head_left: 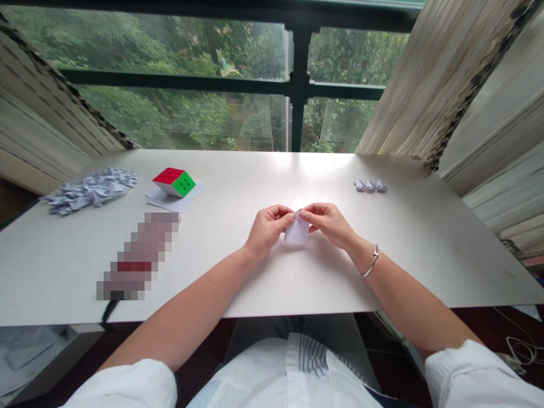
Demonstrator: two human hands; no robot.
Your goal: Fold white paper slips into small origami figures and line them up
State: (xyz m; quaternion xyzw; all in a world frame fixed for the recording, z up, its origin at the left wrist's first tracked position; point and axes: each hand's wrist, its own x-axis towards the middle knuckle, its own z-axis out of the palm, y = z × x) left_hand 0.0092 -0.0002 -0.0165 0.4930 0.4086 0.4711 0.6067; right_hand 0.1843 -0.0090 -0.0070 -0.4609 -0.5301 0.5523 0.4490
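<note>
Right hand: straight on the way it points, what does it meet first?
The right hand meets the folded white paper first, already at its fingertips; the left hand lies just beyond, though depth is unclear.

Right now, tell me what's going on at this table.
A person pinches a folded white paper between the fingertips of the left hand and right hand, at a white table. Farther left lie a heap of folded paper pieces and a puzzle cube; a small row of folded paper pieces sits right.

White table [425, 249] | folded-paper heap [91, 190] | puzzle cube [174, 182] on paper sheet [170, 201] | three folded units [370, 185]
</note>
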